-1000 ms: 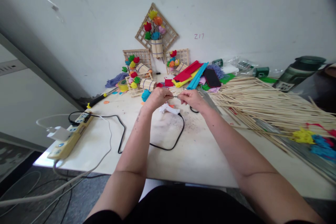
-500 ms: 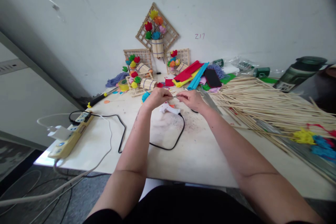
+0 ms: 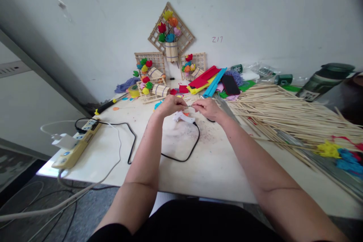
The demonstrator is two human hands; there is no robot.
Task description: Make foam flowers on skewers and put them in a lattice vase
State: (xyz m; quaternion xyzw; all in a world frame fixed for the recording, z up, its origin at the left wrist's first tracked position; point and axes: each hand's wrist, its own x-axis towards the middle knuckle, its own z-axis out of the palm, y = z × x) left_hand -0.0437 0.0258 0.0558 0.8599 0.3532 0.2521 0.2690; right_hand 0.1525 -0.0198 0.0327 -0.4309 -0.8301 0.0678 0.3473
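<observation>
My left hand [image 3: 171, 105] and my right hand [image 3: 207, 107] face each other above the middle of the table, fingertips pinched. Between them runs a thin, short, dark piece [image 3: 189, 106], too small to name; both hands seem to grip it. Just below lies a white glue gun [image 3: 183, 117] with a black cord, resting on the table. A bit of orange [image 3: 186, 114] shows beside it. Something blue and crumpled [image 3: 157, 104] is partly hidden behind my left hand.
Stick lattices with paper flowers [image 3: 171, 34] stand at the wall. Coloured crepe paper [image 3: 205, 79] and a phone [image 3: 230, 84] lie behind my right hand. Many thin wooden sticks [image 3: 283, 109] cover the right side. A power strip [image 3: 76, 147] with cables sits left; a dark bottle [image 3: 323, 81] stands far right.
My hands have drawn very slightly apart, with the thin piece still between them. The view has shifted a little; the things on the table have not moved.
</observation>
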